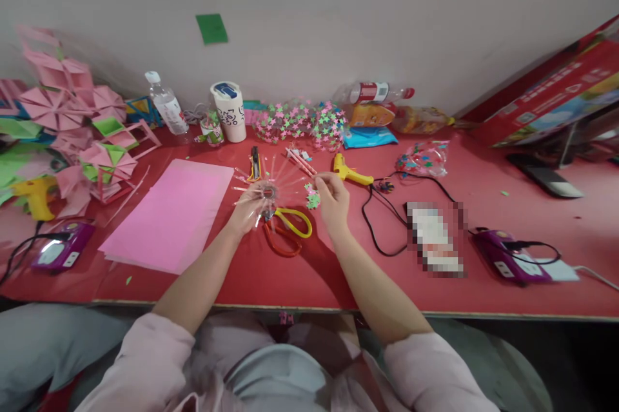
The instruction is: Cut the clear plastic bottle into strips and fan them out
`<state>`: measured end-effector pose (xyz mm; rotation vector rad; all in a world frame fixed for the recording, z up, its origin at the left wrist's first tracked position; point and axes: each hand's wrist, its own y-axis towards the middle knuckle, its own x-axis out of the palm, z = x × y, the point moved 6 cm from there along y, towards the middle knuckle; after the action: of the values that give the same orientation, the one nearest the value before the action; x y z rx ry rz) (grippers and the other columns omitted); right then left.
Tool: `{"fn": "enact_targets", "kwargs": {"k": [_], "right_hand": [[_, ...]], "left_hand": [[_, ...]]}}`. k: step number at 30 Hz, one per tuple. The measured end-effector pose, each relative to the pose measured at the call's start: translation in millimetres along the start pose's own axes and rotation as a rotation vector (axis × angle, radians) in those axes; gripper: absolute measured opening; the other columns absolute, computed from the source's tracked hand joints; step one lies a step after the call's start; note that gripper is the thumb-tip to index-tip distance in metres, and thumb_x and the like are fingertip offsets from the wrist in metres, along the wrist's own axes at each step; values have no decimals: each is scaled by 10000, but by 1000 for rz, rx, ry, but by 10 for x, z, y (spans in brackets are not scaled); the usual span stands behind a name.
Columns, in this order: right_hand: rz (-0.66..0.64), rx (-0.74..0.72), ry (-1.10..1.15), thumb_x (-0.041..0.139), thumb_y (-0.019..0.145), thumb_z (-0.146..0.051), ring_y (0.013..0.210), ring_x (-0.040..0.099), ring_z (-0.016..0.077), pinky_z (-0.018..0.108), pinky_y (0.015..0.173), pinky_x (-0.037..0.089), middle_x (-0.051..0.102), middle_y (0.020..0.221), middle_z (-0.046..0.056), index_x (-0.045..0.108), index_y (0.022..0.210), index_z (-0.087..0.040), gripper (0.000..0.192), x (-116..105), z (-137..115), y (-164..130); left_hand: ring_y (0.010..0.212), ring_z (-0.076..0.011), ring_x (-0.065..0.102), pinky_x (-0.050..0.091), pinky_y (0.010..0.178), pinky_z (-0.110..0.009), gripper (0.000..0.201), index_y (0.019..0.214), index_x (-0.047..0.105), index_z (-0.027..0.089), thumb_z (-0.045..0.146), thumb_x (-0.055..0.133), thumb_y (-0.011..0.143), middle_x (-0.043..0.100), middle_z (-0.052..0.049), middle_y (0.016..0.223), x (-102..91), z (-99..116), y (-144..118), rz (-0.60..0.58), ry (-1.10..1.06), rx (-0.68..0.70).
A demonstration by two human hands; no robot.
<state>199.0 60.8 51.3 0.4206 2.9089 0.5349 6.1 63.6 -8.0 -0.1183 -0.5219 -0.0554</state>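
Left hand [249, 209] closed around the hub of a clear, pink-tipped radial spoke piece [267, 191], spokes fanning up and outward above the red tabletop [309, 276]. Right hand [331, 199] pinched on a small green-and-pink star cluster [312, 198], held just right of the spoke piece and level with it. Nearest spoke tips pointing toward the right hand, long axes running roughly left to right across the gap; right hand nearer those tips, left hand at the hub. Yellow-and-orange-handled scissors [287, 231] flat just below the spoke piece, between the wrists. Yellow glue gun [349, 171] up and right of the spoke piece, black cord trailing right. Pink paper sheet [171, 215] left of the spoke piece. Heap of pink and green stars [300, 120] beyond, at the grey partition [309, 25].
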Motion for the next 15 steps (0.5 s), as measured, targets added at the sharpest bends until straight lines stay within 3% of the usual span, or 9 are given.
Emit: {"fn": "enact_targets", "kwargs": {"k": [5, 10, 13, 15], "right_hand": [[-8, -101, 89, 558, 802, -293, 644, 513, 121, 268, 640, 414, 552, 697, -23, 603, 776, -211, 97, -135, -496, 130], [-226, -296, -75, 572, 806, -215, 688, 541, 124, 264, 650, 430, 602, 749, -6, 613, 754, -204, 68, -14, -1201, 205], [-386, -402, -242, 551, 834, -195, 685, 531, 125, 259, 631, 417, 595, 742, 1, 608, 754, -197, 98, 169, -1368, 211], [-422, -463, -345, 559, 837, -186, 697, 523, 130, 269, 657, 413, 592, 739, 9, 602, 742, -189, 104, 261, -1342, 235]], "left_hand": [[685, -111, 655, 529, 640, -235, 396, 902, 601, 176, 205, 802, 563, 656, 25, 781, 70, 250, 14, -24, 148, 115], [651, -118, 663, 540, 641, -262, 387, 907, 574, 171, 273, 794, 605, 659, 16, 758, 231, 500, 116, -3, 186, 252], [619, -110, 652, 528, 613, -245, 355, 874, 571, 171, 268, 781, 604, 648, 26, 712, 259, 457, 153, 56, 169, 312], [623, -103, 647, 536, 631, -250, 327, 880, 570, 175, 263, 756, 626, 643, 32, 716, 218, 364, 145, 114, 134, 346]]}}
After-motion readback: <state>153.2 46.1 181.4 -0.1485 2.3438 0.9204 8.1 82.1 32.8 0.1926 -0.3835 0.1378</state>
